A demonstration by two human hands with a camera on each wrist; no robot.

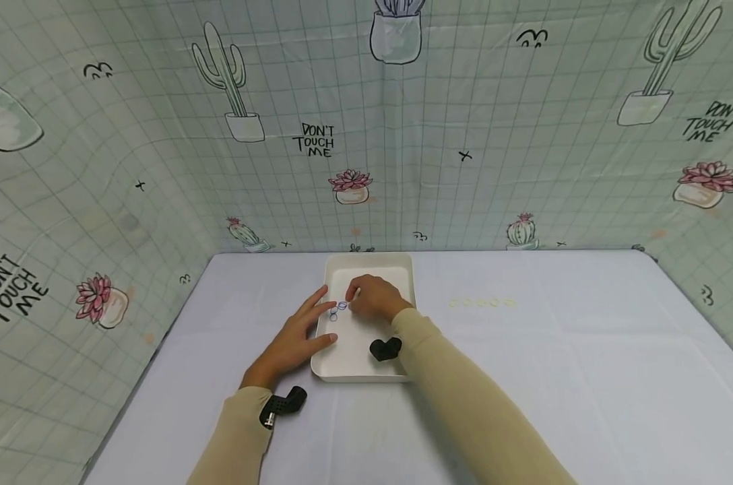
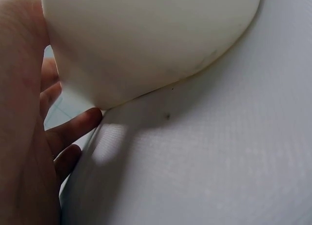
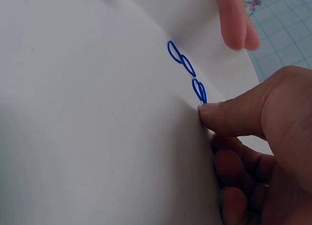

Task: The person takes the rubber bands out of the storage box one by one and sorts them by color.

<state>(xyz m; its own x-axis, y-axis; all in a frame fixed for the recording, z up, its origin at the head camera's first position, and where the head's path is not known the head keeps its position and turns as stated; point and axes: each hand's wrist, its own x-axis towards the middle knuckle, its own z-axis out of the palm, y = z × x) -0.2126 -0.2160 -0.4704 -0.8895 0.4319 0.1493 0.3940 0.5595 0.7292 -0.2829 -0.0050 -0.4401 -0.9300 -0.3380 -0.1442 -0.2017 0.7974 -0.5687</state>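
Observation:
A shallow white rectangular tray [image 1: 360,350] lies on the table. Inside it, near the left wall, several small blue rings [image 1: 333,315] form a short row. In the right wrist view two of these thin blue loops [image 3: 174,51] lie end to end, and another pair overlaps beside the thumb. My right hand [image 1: 375,298] reaches into the tray and pinches the end of the nearest blue ring [image 3: 197,88] between thumb and index finger. My left hand [image 1: 295,342] rests at the tray's left rim, fingers spread, the thumb over the edge. The tray wall [image 2: 156,40] fills the left wrist view's top.
Right of the tray, several pale yellow rings [image 1: 480,302] lie in a row on the white tablecloth [image 1: 585,377]. A printed grid curtain [image 1: 463,188] stands behind and along the sides. Black wrist cameras [image 1: 386,349] sit on both forearms.

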